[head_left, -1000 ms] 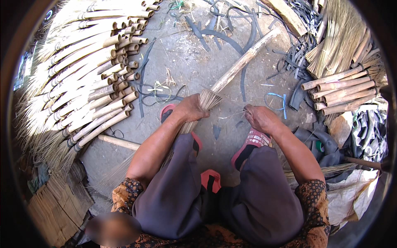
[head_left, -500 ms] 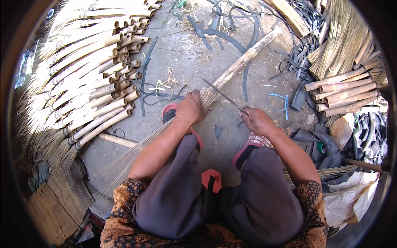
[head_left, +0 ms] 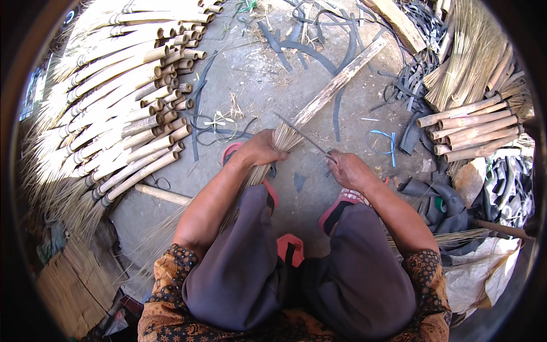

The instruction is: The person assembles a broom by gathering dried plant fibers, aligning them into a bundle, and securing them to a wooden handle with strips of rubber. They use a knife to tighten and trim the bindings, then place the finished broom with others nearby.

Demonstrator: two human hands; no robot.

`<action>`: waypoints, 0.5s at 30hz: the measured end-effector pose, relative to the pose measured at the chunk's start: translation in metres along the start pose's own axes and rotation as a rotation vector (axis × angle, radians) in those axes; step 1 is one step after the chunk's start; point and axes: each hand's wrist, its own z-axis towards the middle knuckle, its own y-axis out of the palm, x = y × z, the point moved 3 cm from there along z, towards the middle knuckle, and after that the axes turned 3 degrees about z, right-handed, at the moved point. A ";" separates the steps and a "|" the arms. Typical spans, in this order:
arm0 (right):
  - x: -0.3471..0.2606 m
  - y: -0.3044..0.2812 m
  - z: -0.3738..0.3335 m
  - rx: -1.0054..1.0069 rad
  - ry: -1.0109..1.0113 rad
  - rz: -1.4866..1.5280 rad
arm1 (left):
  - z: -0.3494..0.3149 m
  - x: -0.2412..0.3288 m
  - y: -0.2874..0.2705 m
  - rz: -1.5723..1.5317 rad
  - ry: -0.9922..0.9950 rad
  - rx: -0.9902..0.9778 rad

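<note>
My left hand [head_left: 263,149] is closed round a bundle of thin palm-rib bristles [head_left: 286,137]. The bundle's blunt end rests at the near end of a long wooden stick [head_left: 342,82] lying on the ground; whether they touch is hard to tell. The loose tips of the bundle trail back under my left forearm. In my right hand [head_left: 348,170] is the handle end of a long knife [head_left: 302,134], its dark narrow blade slanting up and left across the bristle ends. The handle is mostly covered by my fingers.
Rows of bamboo-handled brooms [head_left: 149,114] lie stacked at the left. At the right are more bamboo handles [head_left: 477,126], bristle sheaves [head_left: 467,57] and heaped black rubber strips [head_left: 413,85]. A blue strap [head_left: 393,149] lies nearby, and cardboard [head_left: 77,290] sits at the lower left.
My left hand has rolled over, its thumb now stretched along the bundle, and the bristle ends are fanned slightly wider. The knife has shifted a little left and down with my right hand.
</note>
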 end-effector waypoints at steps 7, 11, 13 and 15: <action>0.044 -0.016 -0.007 0.218 0.309 0.245 | -0.003 -0.005 -0.004 -0.285 0.001 -0.133; 0.059 -0.080 -0.011 0.289 0.605 0.089 | -0.004 -0.008 -0.010 -0.309 -0.026 -0.174; 0.039 -0.106 -0.007 0.166 0.573 -0.531 | -0.004 -0.009 -0.011 -0.347 -0.050 -0.206; 0.005 -0.120 0.003 0.072 0.438 -0.829 | -0.004 -0.012 -0.011 -0.397 -0.120 -0.238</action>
